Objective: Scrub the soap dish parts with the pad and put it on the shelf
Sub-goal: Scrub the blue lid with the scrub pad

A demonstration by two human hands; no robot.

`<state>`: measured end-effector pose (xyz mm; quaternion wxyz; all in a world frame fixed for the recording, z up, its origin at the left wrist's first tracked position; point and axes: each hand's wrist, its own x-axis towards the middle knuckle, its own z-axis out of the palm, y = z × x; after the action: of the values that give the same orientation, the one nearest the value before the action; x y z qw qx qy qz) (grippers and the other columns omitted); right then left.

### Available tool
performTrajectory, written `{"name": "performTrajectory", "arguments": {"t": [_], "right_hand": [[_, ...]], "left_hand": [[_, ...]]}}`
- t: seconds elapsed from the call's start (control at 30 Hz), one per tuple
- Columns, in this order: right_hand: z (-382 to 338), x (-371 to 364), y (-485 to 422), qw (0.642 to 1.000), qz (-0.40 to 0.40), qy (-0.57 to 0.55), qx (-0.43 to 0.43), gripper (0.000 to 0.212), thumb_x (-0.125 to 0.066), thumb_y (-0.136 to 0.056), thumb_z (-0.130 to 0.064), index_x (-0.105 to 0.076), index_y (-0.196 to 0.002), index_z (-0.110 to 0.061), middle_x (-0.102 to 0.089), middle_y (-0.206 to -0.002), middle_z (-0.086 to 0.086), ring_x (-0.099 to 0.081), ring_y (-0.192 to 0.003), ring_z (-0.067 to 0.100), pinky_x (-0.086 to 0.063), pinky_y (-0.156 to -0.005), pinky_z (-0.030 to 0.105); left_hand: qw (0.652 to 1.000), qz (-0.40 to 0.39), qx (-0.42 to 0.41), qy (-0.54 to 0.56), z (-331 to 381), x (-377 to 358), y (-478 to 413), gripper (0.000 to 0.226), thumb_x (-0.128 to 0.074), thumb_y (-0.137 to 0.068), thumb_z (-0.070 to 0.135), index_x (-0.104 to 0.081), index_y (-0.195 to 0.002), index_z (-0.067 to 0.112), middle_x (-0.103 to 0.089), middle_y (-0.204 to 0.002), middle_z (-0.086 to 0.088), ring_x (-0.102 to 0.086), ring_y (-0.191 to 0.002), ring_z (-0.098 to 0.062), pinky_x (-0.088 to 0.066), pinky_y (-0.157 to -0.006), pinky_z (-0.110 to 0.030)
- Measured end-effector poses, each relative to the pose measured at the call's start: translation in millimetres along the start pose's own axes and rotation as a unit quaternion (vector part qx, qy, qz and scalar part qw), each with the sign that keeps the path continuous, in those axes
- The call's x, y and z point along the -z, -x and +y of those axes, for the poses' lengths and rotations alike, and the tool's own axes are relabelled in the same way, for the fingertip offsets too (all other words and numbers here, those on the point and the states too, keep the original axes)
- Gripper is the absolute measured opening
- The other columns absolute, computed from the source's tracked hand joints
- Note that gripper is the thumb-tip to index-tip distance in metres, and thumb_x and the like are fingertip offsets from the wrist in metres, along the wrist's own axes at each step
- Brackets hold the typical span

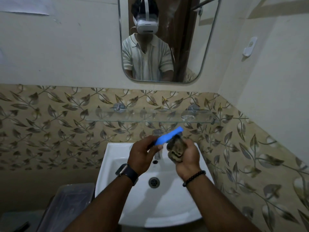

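Observation:
Over the white sink (115, 166) my left hand (142, 154) grips a flat blue soap dish part (168, 136), tilted up to the right. My right hand (185, 158) is closed around a crumpled dark brownish scrub pad (176, 148), which touches the right end of the blue part. A glass shelf (117, 117) runs along the leaf-patterned tiles just above both hands. Its only visible load is a small clear item (188, 117) near the right bracket.
The tap (158, 155) stands behind my hands, partly hidden, and the drain (154, 182) lies below them. A grey plastic bin (66, 206) sits left of the sink. A mirror (167, 39) hangs above the shelf, and a white wall hook (250, 46) is at the right.

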<state>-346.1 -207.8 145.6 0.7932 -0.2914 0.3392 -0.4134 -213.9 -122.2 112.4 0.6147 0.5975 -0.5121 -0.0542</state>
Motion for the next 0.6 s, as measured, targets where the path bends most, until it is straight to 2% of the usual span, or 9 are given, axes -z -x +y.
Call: {"name": "performTrajectory", "arguments": {"t": [0.1,0.13,0.17,0.27,0.33,0.4,0.47,0.53,0.6], "right_hand": [[-21,12,-12,0.997,-0.064,0.001,-0.050,0.064,-0.049,-0.088,-0.069,-0.073,-0.091,-0.011,-0.067,-0.074,0.006,-0.059,-0.062,0.020,-0.040,-0.054,0.025],[-25,16,-15,0.994,-0.076,0.031,-0.066,0.068,-0.050,-0.085,-0.074,-0.074,-0.092,-0.010,-0.065,-0.072,0.007,-0.057,-0.062,0.019,-0.039,-0.054,0.025],[-27,18,-18,0.992,-0.076,0.067,-0.075,0.063,-0.053,-0.086,-0.069,-0.073,-0.092,-0.010,-0.062,-0.071,0.008,-0.055,-0.060,0.018,-0.038,-0.051,0.024],[-25,23,-20,0.987,-0.036,0.149,-0.057,0.021,-0.065,-0.090,-0.032,-0.065,-0.087,-0.011,-0.054,-0.062,0.007,-0.049,-0.047,0.017,-0.034,-0.044,0.021],[-25,28,-21,0.988,-0.036,0.145,-0.046,0.013,-0.065,-0.089,-0.022,-0.062,-0.081,-0.012,-0.048,-0.053,0.004,-0.043,-0.041,0.016,-0.031,-0.043,0.020],[-25,30,-21,0.988,-0.045,0.138,-0.046,0.011,-0.063,-0.088,-0.020,-0.062,-0.088,-0.009,-0.047,-0.052,0.003,-0.041,-0.040,0.016,-0.029,-0.042,0.020],[-21,32,-22,0.989,-0.038,0.133,-0.044,0.012,-0.062,-0.088,-0.019,-0.062,-0.094,-0.009,-0.048,-0.054,0.004,-0.041,-0.040,0.016,-0.030,-0.041,0.021],[-14,31,-23,0.993,-0.017,0.115,-0.033,0.008,-0.063,-0.087,-0.018,-0.064,-0.089,-0.011,-0.047,-0.053,0.003,-0.040,-0.039,0.016,-0.032,-0.042,0.021],[-8,31,-22,0.995,0.001,0.097,-0.025,0.007,-0.063,-0.087,-0.016,-0.063,-0.083,-0.011,-0.046,-0.050,0.002,-0.039,-0.038,0.015,-0.032,-0.042,0.020]], "left_hand": [[0.972,-0.073,-0.158,-0.157,-4,17,0,0.029,-0.077,-0.085,0.011,-0.073,-0.114,0.005,-0.074,-0.107,-0.007,-0.068,-0.095,-0.021,-0.055,-0.082,-0.038],[0.956,-0.102,-0.197,-0.194,-3,21,-3,0.030,-0.076,-0.085,0.008,-0.073,-0.115,0.004,-0.074,-0.109,-0.009,-0.070,-0.097,-0.027,-0.057,-0.082,-0.039],[0.940,-0.126,-0.230,-0.221,-2,24,-6,0.030,-0.076,-0.085,0.005,-0.073,-0.115,0.003,-0.074,-0.111,-0.011,-0.070,-0.099,-0.031,-0.058,-0.081,-0.041],[0.902,-0.155,-0.307,-0.261,-1,31,-16,0.026,-0.075,-0.085,0.002,-0.074,-0.111,0.005,-0.073,-0.115,-0.011,-0.067,-0.110,-0.035,-0.060,-0.081,-0.044],[0.894,-0.135,-0.315,-0.288,-5,34,-19,0.023,-0.075,-0.087,0.010,-0.075,-0.110,0.012,-0.069,-0.124,-0.011,-0.060,-0.119,-0.034,-0.060,-0.080,-0.042],[0.914,-0.113,-0.265,-0.284,-11,37,-17,0.030,-0.075,-0.087,0.014,-0.074,-0.116,0.018,-0.058,-0.140,-0.012,-0.057,-0.122,-0.031,-0.058,-0.085,-0.037],[0.954,-0.107,-0.183,-0.213,-15,35,-15,0.043,-0.073,-0.089,0.010,-0.066,-0.130,0.023,-0.045,-0.151,-0.008,-0.060,-0.118,-0.020,-0.055,-0.092,-0.029],[0.993,-0.082,-0.056,-0.071,-14,27,-10,0.053,-0.068,-0.094,0.013,-0.054,-0.143,0.027,-0.049,-0.147,0.002,-0.067,-0.107,-0.013,-0.059,-0.088,-0.027],[0.992,-0.027,0.099,0.077,-11,15,-5,0.057,-0.066,-0.097,0.017,-0.045,-0.149,0.026,-0.062,-0.132,0.004,-0.073,-0.094,-0.017,-0.062,-0.078,-0.031]]}}
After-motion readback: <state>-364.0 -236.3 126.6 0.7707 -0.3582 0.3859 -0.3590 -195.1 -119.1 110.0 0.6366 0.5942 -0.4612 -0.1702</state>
